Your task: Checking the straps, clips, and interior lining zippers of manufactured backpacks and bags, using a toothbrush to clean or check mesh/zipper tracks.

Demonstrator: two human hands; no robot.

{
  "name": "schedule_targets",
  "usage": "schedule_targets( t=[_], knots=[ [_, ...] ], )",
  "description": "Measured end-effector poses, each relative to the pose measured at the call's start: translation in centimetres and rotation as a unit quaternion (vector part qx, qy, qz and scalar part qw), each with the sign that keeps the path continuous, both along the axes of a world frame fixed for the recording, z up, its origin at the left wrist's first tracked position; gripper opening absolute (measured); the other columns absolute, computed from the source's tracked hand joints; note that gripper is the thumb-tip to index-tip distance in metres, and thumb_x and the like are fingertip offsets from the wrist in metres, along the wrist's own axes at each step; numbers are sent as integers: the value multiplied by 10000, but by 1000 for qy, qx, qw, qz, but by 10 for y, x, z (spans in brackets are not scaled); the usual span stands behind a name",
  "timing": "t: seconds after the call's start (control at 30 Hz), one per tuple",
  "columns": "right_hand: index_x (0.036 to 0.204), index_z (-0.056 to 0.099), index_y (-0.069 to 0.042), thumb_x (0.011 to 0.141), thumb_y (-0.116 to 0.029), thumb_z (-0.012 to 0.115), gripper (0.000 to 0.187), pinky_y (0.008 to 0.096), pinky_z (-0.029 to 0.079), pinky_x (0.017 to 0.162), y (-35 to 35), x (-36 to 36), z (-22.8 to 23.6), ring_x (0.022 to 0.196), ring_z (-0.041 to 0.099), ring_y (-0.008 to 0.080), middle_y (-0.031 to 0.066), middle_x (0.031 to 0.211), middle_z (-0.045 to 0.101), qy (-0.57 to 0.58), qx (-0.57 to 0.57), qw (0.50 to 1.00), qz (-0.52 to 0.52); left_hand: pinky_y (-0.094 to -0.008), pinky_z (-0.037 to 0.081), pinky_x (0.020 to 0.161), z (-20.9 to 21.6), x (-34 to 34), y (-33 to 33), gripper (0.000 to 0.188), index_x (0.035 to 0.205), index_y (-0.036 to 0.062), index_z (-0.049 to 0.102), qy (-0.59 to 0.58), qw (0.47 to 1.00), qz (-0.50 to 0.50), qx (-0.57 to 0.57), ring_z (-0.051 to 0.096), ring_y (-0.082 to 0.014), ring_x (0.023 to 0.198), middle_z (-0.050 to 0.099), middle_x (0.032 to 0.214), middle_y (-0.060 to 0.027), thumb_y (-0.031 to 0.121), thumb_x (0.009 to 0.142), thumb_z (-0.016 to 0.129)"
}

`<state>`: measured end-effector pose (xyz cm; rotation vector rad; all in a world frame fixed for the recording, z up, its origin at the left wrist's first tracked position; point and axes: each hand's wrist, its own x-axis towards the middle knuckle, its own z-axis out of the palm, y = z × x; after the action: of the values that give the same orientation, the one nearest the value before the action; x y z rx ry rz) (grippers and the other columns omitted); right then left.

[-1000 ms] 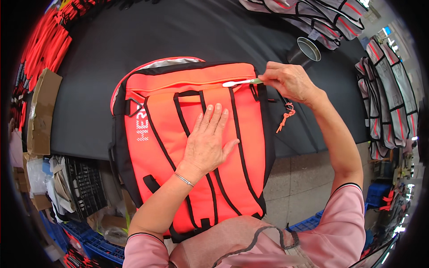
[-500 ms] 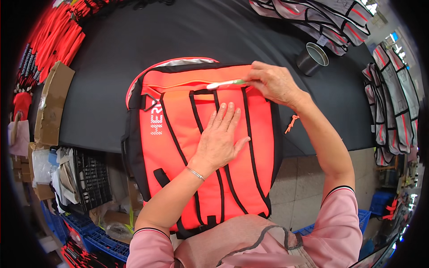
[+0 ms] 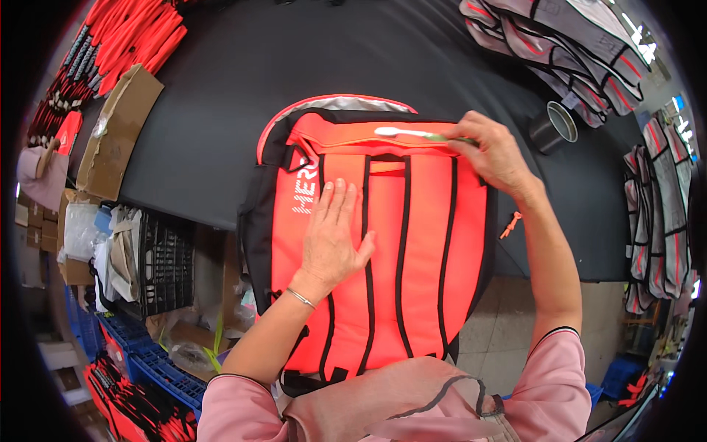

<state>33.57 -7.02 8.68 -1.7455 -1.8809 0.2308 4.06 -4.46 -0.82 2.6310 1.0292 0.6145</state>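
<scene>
A bright orange-red backpack point(image 3: 387, 258) with black edging lies on its front, its shoulder straps upward and its top end away from me. My right hand point(image 3: 495, 155) is closed round the handle of a toothbrush point(image 3: 409, 134), white at the head and green further down. The brush head is over the orange band along the bag's top edge; whether it touches the cloth I cannot tell. Flat on the back panel, over the left strap, rests my left hand point(image 3: 329, 243) with its fingers stretched out. A silvery-lined flap point(image 3: 346, 103) shows beyond the bag's top.
The black-covered table point(image 3: 294, 51) carries a dark metal cup point(image 3: 543, 136) and stacked grey straps point(image 3: 567, 51) at the far right. An orange cord point(image 3: 509, 225) lies right of the bag. On the left are a cardboard box point(image 3: 121, 132) and a black crate point(image 3: 168, 261).
The whole view has shifted. My left hand has slid leftward across the bag onto the left strap. The toothbrush is slightly higher on the top band, still in my right hand.
</scene>
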Motion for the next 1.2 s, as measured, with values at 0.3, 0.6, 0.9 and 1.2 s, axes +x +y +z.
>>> schedule_targets(
  t=[0.3, 0.6, 0.9, 1.2],
  knots=[
    [970, 687, -54, 876, -132, 653, 126, 389, 473, 659, 43, -34, -19, 781, 621, 280, 68, 881, 585, -76, -29, 993, 85, -460, 274, 1161, -5, 2, -3, 768, 1423, -36, 414, -32, 999, 15, -3, 332, -373, 1409, 396, 1473, -246, 301, 788, 683],
    [974, 680, -66, 887, -135, 630, 121, 406, 457, 633, 35, -20, -19, 735, 594, 300, 83, 852, 536, -130, -45, 984, 110, -457, 262, 1166, -6, 1, -3, 765, 1426, -35, 416, -37, 999, 17, -6, 324, -365, 1417, 387, 1485, -238, 301, 790, 679],
    [1004, 681, -36, 867, -70, 654, 143, 383, 468, 653, 22, 4, 6, 745, 607, 284, 86, 854, 571, -92, -92, 988, 83, -463, 262, 1165, -5, -1, -3, 766, 1426, -44, 410, -40, 999, 19, -17, 325, -363, 1418, 384, 1487, -241, 307, 795, 665],
    [955, 676, -62, 858, -104, 647, 111, 392, 479, 594, 64, -62, -29, 730, 617, 282, 64, 872, 567, -175, 8, 979, 105, -453, 306, 1143, -3, 4, -4, 770, 1443, -25, 395, -45, 999, 13, -5, 328, -364, 1418, 381, 1493, -235, 294, 797, 669]
  ],
)
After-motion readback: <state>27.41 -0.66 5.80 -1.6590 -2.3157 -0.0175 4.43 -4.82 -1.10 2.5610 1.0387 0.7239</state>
